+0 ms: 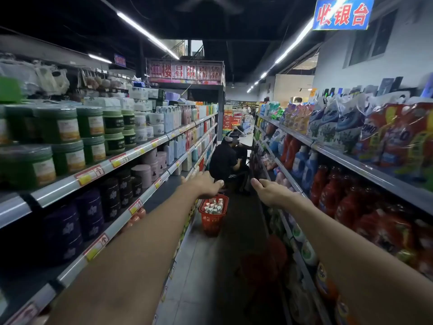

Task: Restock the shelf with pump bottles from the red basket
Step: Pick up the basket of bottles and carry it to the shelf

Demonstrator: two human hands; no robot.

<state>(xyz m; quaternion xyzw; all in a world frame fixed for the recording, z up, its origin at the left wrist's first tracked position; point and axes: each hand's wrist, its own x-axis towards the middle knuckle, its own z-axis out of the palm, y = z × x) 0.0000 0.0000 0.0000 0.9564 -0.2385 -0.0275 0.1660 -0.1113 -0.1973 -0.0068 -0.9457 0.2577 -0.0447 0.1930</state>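
Note:
A red basket (212, 219) stands on the aisle floor some way ahead, against the foot of the left shelf. Several pale pump bottles (213, 207) stand upright inside it. Both my arms stretch forward at chest height. My left hand (203, 184) hovers palm down above the basket in the picture, well short of it, fingers spread and holding nothing. My right hand (269, 191) is also palm down and empty, to the right of the basket. The left shelf (121, 158) carries tubs and bottles on several tiers.
A person in black (226, 161) crouches in the aisle just beyond the basket. The right shelf (351, 158) holds detergent bags and bottles. A second red basket (264, 261) sits dim on the floor at the right shelf's foot. The aisle is narrow.

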